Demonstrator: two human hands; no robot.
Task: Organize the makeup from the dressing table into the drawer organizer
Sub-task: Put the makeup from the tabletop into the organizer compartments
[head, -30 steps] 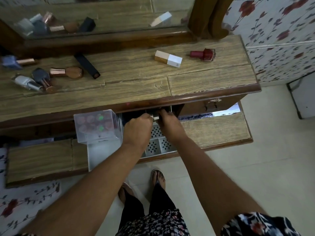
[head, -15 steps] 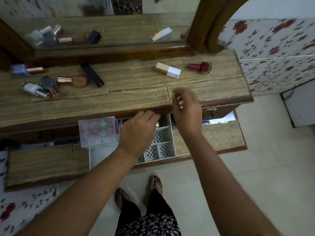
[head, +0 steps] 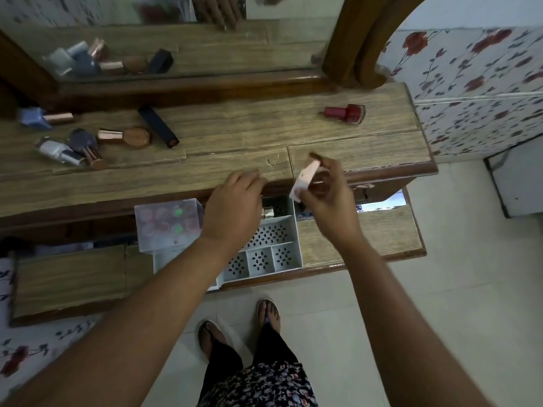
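My right hand (head: 326, 198) grips a white and tan rectangular tube (head: 304, 179), tilted, above the front edge of the dressing table (head: 235, 133). My left hand (head: 235, 207) hovers over the white perforated drawer organizer (head: 266, 259) in the open drawer, fingers curled loosely, holding nothing that I can see. A small gold-capped item (head: 268, 212) lies at the organizer's back. On the tabletop lie a red nail polish bottle (head: 346, 113), a black lipstick (head: 158, 126), and several nail polish bottles (head: 85, 145) at the left.
A clear box of round items (head: 169, 223) stands at the organizer's left. A mirror (head: 176, 33) backs the table. A wooden lower ledge (head: 361, 233) runs either side of the drawer. My feet (head: 239, 327) stand on the tiled floor below.
My right hand left the drawer, reached up to the tabletop and picked up the white and tan tube, now carried back toward the drawer. My left hand lifted slightly above the organizer.
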